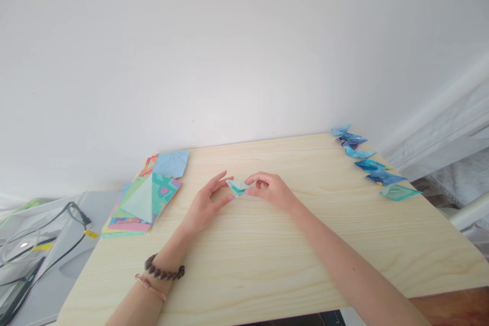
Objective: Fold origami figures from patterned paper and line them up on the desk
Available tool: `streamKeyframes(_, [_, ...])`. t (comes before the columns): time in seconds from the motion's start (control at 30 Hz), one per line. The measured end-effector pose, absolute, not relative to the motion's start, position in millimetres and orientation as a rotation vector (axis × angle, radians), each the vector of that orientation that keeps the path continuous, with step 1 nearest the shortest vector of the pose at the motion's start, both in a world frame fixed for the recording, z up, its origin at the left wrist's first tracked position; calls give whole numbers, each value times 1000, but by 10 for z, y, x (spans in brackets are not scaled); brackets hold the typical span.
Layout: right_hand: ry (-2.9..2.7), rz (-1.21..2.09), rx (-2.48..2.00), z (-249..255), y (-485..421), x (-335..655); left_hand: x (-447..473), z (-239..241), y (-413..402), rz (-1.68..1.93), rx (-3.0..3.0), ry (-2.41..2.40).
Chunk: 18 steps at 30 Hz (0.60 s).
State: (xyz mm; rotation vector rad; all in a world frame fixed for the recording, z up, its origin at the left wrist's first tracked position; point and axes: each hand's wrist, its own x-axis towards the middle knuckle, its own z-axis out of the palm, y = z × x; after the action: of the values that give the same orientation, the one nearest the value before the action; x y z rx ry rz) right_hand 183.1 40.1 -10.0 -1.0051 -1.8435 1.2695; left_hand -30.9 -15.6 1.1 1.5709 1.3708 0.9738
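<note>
A small pale-green origami figure point(237, 188) with pointed ends is held just over the middle of the wooden table. My right hand point(269, 188) pinches its right end between thumb and fingers. On the other side, my left hand point(208, 201) is open, thumb and fingers spread around the figure's left end. Its thumb tip is close to the paper; whether it touches I cannot tell. Dark beads and a thin copper-coloured band circle my left wrist.
Several blue and green origami figures point(370, 165) line the table's right edge. At the left lies a stack of coloured paper point(137, 201), with a creased blue sheet point(171, 163) behind it. Cables point(78, 216) lie on a grey surface beyond the left edge. A white wall point(244, 51) borders the back.
</note>
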Motion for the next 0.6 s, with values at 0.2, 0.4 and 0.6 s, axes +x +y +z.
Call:
streamKeyframes(0.2, [-1542, 1625, -962, -58, 320, 1831, -160, 34, -12, 1106, 1247, 1013])
streamKeyframes(0.4, [-1435, 1775, -901, 16, 216, 1758, -69, 73, -38, 1135, 1059, 903])
streamKeyframes(0.6, [-1456, 1882, -817, 25, 224, 1764, -58, 125, -65, 1128, 921, 871])
